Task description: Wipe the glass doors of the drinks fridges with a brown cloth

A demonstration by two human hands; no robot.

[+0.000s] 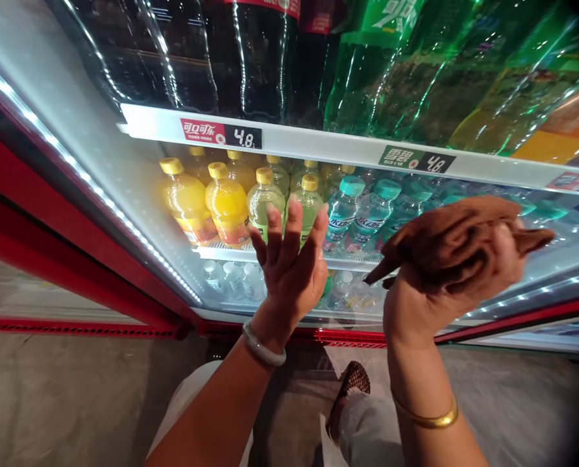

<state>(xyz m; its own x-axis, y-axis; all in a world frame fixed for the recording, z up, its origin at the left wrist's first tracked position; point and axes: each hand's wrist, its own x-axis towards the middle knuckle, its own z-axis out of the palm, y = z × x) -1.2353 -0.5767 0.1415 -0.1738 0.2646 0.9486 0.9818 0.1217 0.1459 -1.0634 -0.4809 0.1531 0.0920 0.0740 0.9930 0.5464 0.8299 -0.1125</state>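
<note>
Two hands are up: my left hand spreads flat and empty against the cooler glass, my right hand clutches a brown cloth beside it; yellow bottles stand behind.

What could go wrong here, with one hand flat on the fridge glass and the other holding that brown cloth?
The left hand lies open and flat against the glass door, so it may leave fresh prints on it. The brown cloth is bunched loosely in the right hand, with a corner hanging free; it could slip out. The person leans close over the red bottom frame, so a foot might knock it.
</note>
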